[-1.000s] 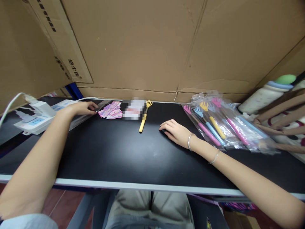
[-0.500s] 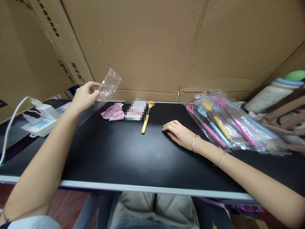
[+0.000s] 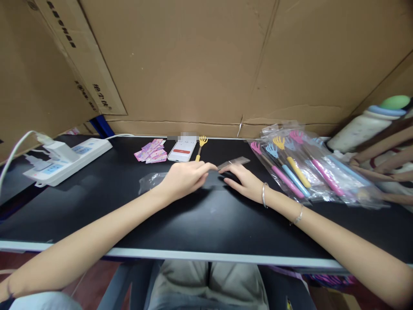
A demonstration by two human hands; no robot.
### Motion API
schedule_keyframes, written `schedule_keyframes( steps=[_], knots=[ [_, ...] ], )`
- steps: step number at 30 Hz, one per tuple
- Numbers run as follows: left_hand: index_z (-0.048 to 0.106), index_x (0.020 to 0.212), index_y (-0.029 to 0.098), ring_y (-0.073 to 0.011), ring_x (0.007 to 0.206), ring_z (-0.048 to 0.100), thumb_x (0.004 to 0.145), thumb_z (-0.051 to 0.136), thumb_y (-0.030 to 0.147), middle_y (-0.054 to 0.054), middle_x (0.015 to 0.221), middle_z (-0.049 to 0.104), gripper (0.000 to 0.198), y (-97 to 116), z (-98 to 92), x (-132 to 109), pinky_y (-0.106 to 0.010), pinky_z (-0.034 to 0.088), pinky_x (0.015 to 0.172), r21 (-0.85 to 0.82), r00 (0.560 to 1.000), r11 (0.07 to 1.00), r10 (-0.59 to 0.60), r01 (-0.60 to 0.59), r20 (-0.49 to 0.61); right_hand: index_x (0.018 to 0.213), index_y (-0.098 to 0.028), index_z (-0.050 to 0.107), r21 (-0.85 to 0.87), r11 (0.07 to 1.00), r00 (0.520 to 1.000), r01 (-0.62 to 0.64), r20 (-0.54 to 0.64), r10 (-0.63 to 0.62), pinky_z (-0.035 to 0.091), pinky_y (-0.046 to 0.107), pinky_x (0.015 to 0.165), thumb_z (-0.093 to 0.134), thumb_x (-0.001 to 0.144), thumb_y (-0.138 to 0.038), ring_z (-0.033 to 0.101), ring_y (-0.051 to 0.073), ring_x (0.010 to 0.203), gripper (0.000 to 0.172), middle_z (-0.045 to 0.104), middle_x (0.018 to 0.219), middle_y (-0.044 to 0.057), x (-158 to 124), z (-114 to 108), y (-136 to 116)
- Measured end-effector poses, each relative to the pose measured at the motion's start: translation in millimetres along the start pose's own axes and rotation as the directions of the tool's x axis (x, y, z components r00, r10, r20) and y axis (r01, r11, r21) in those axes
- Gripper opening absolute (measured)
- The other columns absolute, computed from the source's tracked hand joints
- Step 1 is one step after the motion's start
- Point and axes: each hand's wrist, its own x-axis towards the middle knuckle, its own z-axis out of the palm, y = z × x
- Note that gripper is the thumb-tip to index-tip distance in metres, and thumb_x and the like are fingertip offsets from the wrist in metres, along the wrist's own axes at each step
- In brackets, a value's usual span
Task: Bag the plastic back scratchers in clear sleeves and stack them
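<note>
A clear plastic bag (image 3: 150, 181) stretches low over the black table, passing under my left hand (image 3: 187, 180). That hand is closed on the bag, its thumb and fingers pinched near the fingertips of my right hand (image 3: 242, 178). My right hand rests on the table, thumb and fingers apart, the fingertips touching the bag. A free end of the bag shows just behind the right fingers. Beyond my left hand lies a yellow back scratcher (image 3: 203, 142), its claw end toward the cardboard; most of its handle is hidden behind the hand.
Bagged back scratchers (image 3: 298, 172) in pink, blue and yellow lie at the right. Small pink printed cards (image 3: 151, 150) and a phone (image 3: 182, 148) are at the back. A power strip (image 3: 69, 159) sits left, a bottle (image 3: 364, 125) far right. Cardboard (image 3: 180, 64) walls the back.
My left hand has come down and right with the plastic bag, from near the power strip to beside my right hand. The right hand has stayed nearly still; the yellow handle is now covered.
</note>
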Motion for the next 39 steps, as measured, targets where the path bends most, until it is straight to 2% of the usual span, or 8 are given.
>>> schedule_keyframes(
  steps=[5,10,17,24,28,32,36,39],
  knots=[
    [0.055,0.122,0.029,-0.0124,0.077,0.067,0.088,0.045,0.019,0.001,0.095,0.073,0.037,6,15.2,-4,-0.020,0.041,0.057,0.051,0.998,0.997,0.047,-0.049,0.047,0.101,-0.019,0.059,0.163,0.977,0.990,-0.138,-0.003,0.140,0.046,0.040,0.093,0.047,0.091,-0.039,0.060,0.022,0.101,0.026,0.067,0.103,0.009,2,-1,-6],
    [0.053,0.126,0.028,-0.0121,0.072,0.065,0.088,0.049,0.024,0.002,0.086,0.071,0.038,8,16.8,-6,-0.021,0.041,0.056,0.087,0.993,0.990,0.109,-0.111,0.035,0.095,-0.019,0.062,0.244,0.939,0.968,-0.244,0.002,0.251,0.044,0.037,0.093,0.042,0.092,-0.042,0.061,0.020,0.097,0.031,0.068,0.100,0.007,5,-3,-10],
    [0.055,0.127,0.026,-0.0122,0.074,0.061,0.092,0.048,0.028,0.001,0.079,0.066,0.035,9,16.1,-6,-0.021,0.039,0.057,0.082,0.980,0.979,0.182,-0.188,0.076,0.087,-0.018,0.064,0.222,0.939,0.963,-0.262,-0.004,0.269,0.044,0.036,0.088,0.045,0.090,-0.037,0.060,0.020,0.089,0.027,0.068,0.089,0.005,5,-3,-8],
    [0.057,0.125,0.030,-0.0137,0.077,0.060,0.093,0.047,0.030,0.002,0.077,0.065,0.033,6,21.3,-6,-0.022,0.041,0.061,-0.005,0.980,0.988,0.156,-0.157,0.125,0.087,-0.020,0.068,0.285,0.921,0.955,-0.265,-0.054,0.291,0.042,0.037,0.087,0.045,0.091,-0.040,0.060,0.020,0.089,0.031,0.069,0.084,0.005,4,-1,-1],
    [0.059,0.123,0.028,-0.0124,0.076,0.061,0.094,0.045,0.028,0.001,0.077,0.064,0.032,6,20.6,-6,-0.022,0.043,0.065,-0.042,0.978,0.985,0.171,-0.167,0.116,0.090,-0.018,0.068,0.446,0.848,0.937,-0.287,-0.053,0.345,0.044,0.034,0.087,0.040,0.092,-0.051,0.063,0.019,0.083,0.043,0.069,0.081,0.005,5,-2,-1],
    [0.059,0.122,0.028,-0.0115,0.073,0.061,0.094,0.045,0.028,0.001,0.075,0.062,0.032,6,20.5,-6,-0.021,0.043,0.063,-0.035,0.980,0.983,0.181,-0.179,0.085,0.090,-0.017,0.068,0.550,0.780,0.906,-0.298,-0.094,0.412,0.045,0.035,0.091,0.049,0.087,-0.055,0.066,0.019,0.085,0.043,0.070,0.080,0.005,5,-3,-5],
    [0.066,0.108,0.029,-0.0098,0.073,0.061,0.093,0.045,0.024,0.003,0.074,0.064,0.026,5,20.3,-5,-0.019,0.044,0.062,-0.056,0.971,0.970,0.234,-0.236,-0.048,0.098,-0.018,0.063,0.736,0.594,0.834,-0.325,-0.073,0.547,0.050,0.035,0.088,0.056,0.084,-0.054,0.069,0.020,0.083,0.039,0.072,0.078,0.005,5,-5,-4],
    [0.068,0.102,0.028,-0.0119,0.086,0.063,0.092,0.048,0.024,0.003,0.085,0.070,0.023,4,18.3,-2,-0.022,0.048,0.074,-0.064,0.956,0.965,0.240,-0.254,-0.171,0.102,-0.019,0.058,0.815,0.445,0.756,-0.370,-0.014,0.654,0.055,0.030,0.076,0.058,0.085,-0.048,0.070,0.016,0.070,0.033,0.072,0.078,0.004,5,-9,-1]
  ],
)
